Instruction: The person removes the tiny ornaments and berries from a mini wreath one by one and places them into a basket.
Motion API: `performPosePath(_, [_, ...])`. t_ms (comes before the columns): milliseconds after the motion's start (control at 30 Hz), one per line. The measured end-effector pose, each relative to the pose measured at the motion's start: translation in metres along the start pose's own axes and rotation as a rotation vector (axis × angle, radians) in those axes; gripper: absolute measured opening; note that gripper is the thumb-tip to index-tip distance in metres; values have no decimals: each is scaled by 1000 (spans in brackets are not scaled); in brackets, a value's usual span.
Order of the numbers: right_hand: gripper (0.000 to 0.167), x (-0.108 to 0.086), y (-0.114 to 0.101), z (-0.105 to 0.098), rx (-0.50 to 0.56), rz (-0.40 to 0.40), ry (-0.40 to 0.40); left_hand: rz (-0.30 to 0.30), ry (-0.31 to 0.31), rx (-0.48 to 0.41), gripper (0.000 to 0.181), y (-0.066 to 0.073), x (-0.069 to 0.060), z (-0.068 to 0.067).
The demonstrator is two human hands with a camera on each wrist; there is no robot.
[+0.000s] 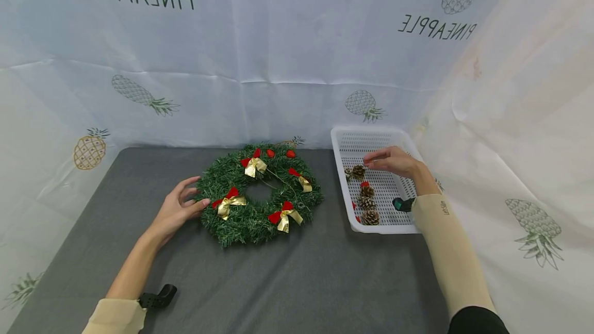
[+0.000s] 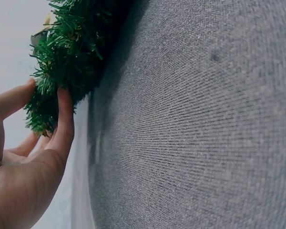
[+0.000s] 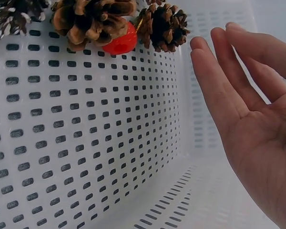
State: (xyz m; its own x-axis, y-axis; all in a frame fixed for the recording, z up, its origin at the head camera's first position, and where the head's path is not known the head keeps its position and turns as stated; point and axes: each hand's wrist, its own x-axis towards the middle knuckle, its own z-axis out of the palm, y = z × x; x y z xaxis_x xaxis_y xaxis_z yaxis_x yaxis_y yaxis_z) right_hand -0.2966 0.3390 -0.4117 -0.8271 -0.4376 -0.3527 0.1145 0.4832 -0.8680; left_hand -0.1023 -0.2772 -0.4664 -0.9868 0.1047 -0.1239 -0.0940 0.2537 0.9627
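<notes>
A green wreath (image 1: 252, 228) with several red-and-gold bows lies on the dark grey table. My left hand (image 1: 178, 205) holds its left edge, the thumb on one side of the greenery (image 2: 81, 52) and fingers on the other in the left wrist view. Over a white perforated basket (image 1: 390, 229) hovers my right hand (image 1: 392, 161), fingers extended and close together, with nothing seen between them. Below and beside it are several pine cones (image 1: 370, 217). In the right wrist view, a red ornament (image 3: 121, 40) sits between two pine cones (image 3: 163, 28), apart from the fingertips.
A pale curtain (image 1: 278, 40) printed with pineapples hangs behind the table (image 1: 297, 282) and along both sides. The basket stands at the back right, close to the curtain. Grey tabletop separates wreath and basket.
</notes>
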Motion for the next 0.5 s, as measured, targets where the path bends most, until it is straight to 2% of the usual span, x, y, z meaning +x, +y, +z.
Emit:
performPosePath(233, [50, -1, -10, 3, -70, 3, 10, 0, -2, -9, 92, 0, 0, 0])
performPosePath(500, [48, -1, -21, 3, -40, -30, 13, -3, -4, -9, 92, 0, 1, -1])
